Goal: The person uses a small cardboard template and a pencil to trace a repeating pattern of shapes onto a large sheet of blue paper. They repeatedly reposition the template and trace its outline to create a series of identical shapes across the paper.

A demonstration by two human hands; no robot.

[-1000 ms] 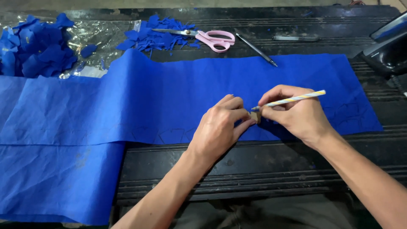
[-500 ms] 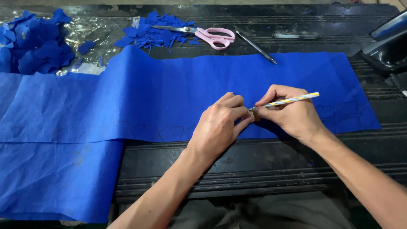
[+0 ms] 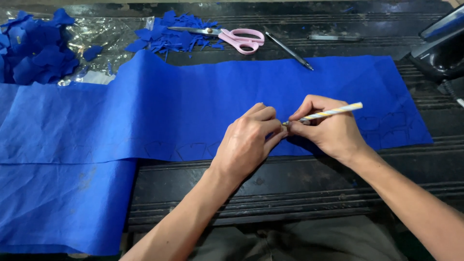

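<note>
A long strip of blue crepe-like paper (image 3: 193, 106) lies across a dark slatted table (image 3: 299, 188), its left end hanging over the near edge. My right hand (image 3: 328, 130) grips a pale striped pencil (image 3: 333, 112), tip down on the paper near its front edge. My left hand (image 3: 251, 140) presses curled fingers on the paper right beside the pencil tip; whatever lies under the fingers is hidden. Faint drawn outlines run along the paper's lower edge on both sides of my hands.
Pink-handled scissors (image 3: 232, 36) lie on blue paper scraps (image 3: 169, 34) at the back. A dark pen (image 3: 290, 50) rests to their right. A clear plastic bag with blue cut pieces (image 3: 34, 53) is at the back left. A black device (image 3: 442, 46) stands at the right edge.
Both hands stay together on the paper; they have shifted very slightly, and the pencil's angle changes a little as it marks.
</note>
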